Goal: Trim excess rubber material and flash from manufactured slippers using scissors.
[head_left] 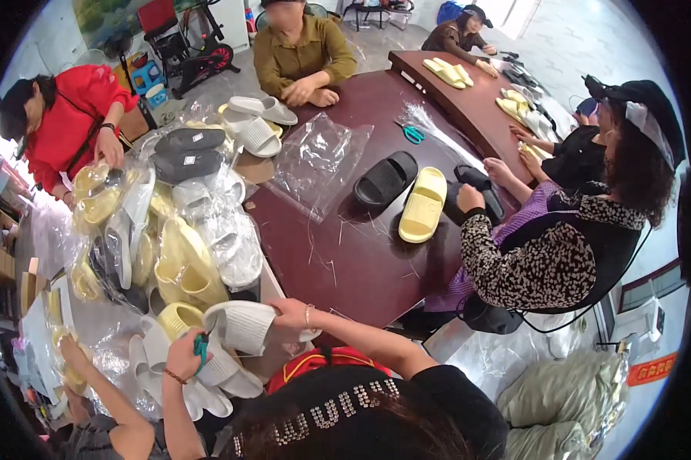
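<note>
My right hand (290,314), with a bracelet at the wrist, is closed on one end of a pale grey slide slipper (240,323) with a ribbed strap. My left hand (183,356) is closed around teal-handled scissors (200,347) beside that slipper; the blades are hard to make out. Below and between my hands lie more pale grey slippers (227,370). A yellow slipper (179,318) sits just beyond my left hand.
Bagged slippers (188,261) pile up at the left. On the dark red table (315,261) lie a clear bag (322,157), other scissors (411,133), a black slipper (386,182) and a yellow one (423,205). A co-worker's hand (75,356) is at lower left; other people work around the table.
</note>
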`<state>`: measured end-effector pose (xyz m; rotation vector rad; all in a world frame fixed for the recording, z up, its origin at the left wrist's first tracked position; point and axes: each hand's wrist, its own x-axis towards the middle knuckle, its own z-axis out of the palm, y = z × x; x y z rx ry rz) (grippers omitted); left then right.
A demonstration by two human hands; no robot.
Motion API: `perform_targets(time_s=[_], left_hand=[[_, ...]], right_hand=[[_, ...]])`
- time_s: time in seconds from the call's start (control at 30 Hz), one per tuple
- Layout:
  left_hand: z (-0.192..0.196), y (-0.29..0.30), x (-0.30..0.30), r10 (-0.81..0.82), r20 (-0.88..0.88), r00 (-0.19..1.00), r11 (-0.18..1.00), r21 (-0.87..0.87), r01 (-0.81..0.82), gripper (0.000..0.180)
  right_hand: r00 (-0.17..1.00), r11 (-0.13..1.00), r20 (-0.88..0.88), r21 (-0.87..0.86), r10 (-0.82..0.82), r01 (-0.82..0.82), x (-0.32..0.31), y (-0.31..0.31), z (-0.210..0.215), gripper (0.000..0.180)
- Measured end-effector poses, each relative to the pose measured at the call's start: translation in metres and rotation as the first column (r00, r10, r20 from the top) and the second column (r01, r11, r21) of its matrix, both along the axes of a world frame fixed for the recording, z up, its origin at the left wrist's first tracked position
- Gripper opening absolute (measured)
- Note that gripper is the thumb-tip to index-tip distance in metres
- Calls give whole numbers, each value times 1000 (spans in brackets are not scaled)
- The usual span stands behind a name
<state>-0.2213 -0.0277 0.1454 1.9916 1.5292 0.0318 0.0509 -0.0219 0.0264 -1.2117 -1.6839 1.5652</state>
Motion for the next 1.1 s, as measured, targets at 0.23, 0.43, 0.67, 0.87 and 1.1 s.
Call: perform_targets(time_s=[0.23, 0.43, 0.67, 0.87, 1.1], left_hand=[[18, 27, 41, -50, 295, 954, 990, 138, 9, 49], [-31, 42, 88, 186, 641, 744, 980, -70, -185, 51], [-139, 47, 179, 86, 496, 864, 976, 133, -174, 52], [-123, 126, 227, -108, 566, 817, 989, 146, 29, 52], [-155, 127, 241, -128, 691, 712, 990, 53, 127, 56]], right_hand=[[940, 978, -275, -107, -202, 179, 55, -1, 12, 30], [778, 827, -302, -322, -551, 461, 79, -42, -27, 31], [559, 516, -253, -765, -790, 384, 134, -69, -68, 30], [567, 605, -210, -279, -796, 746, 195, -12, -69, 23], [509, 517, 140, 29, -849, 855, 209, -21, -79, 21]])
